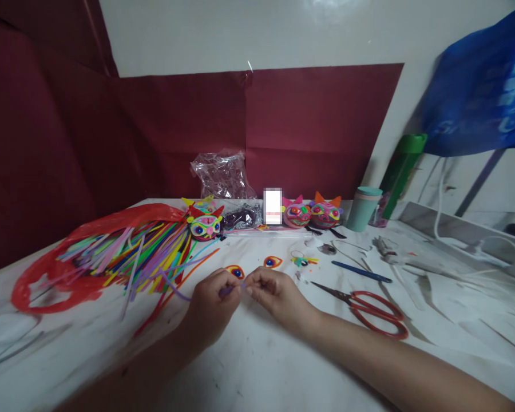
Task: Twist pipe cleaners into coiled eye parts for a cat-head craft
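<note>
Between my two hands is a small purple strip (225, 291). My left hand (214, 300) is closed around it, its coiled part showing at the fingers. The fingertips of my right hand (270, 289) pinch its other end, close beside the left fingertips. Just beyond my hands lie two eye-shaped pieces with orange rims and blue centres, one (236, 271) partly behind my left hand and the other (272, 262) beyond my right hand. A long purple strip (174, 289) runs from the colourful strips (150, 257) toward my left hand.
Red-handled scissors (375, 312) and a blue pen-like tool (361, 272) lie right of my hands. Colourful animal heads (204, 225), (297, 213), a teal container (364, 209) and clear plastic bag (225, 176) stand at the back. A red plastic bag (30, 286) lies left.
</note>
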Demonstrator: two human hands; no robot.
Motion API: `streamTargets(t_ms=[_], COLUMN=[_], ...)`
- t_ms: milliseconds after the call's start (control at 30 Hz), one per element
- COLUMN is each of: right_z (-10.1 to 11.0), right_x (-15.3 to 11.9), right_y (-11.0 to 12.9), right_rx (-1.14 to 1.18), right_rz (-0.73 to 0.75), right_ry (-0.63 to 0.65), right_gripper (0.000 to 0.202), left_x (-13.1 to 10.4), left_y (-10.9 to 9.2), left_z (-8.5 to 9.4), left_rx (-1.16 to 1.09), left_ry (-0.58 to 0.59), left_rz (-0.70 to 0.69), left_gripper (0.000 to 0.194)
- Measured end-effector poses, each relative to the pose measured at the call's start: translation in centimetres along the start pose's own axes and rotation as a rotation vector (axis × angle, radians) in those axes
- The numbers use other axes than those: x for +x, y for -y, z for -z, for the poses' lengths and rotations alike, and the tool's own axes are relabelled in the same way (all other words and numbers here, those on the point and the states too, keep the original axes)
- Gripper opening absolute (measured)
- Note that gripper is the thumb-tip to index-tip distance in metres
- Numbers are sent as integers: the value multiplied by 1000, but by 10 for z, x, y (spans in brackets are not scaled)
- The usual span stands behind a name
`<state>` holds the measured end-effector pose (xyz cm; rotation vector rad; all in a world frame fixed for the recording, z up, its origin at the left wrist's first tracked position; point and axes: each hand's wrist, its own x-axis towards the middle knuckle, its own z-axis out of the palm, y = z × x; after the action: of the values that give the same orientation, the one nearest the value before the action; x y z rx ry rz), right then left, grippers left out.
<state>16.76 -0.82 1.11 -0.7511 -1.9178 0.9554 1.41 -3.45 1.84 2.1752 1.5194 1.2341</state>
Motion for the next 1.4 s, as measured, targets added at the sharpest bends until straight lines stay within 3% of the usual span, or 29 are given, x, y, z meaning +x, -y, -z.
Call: streamTargets(t_ms=[67,167,533,600,800,900,1133,1400], right_z=[-3,-3,9,8,0,-3,-1,10], right_x=[0,-1,-3,-2,4,2,-3,-3], right_y=[-2,-4,-2,-3,-5,-4,-3,-3], right_rx=[88,25,-500,-422,238,308,-132,-580], right_rz=[-40,-17,293,239,-84,-113,35,352], right_ry=[-49,-67,138,125,51,5,-77,130], right_gripper=[9,11,10,11,19,25,14,12], left_x=[1,0,-3,-2,-1,-3,-3,-3], left_y=[-1,-1,4,2,-7,-10,-5,4], left_z=[-1,-3,-2,-2,4,4,0,0], left_rx=[-43,-58,249,222,-27,-74,-23,237], left_ry=[6,41,140,114,28,9,33,136], left_rz=[56,76,-251,-233,-2,40,22,-272], left_gripper=[13,14,17,16,14,14,14,16])
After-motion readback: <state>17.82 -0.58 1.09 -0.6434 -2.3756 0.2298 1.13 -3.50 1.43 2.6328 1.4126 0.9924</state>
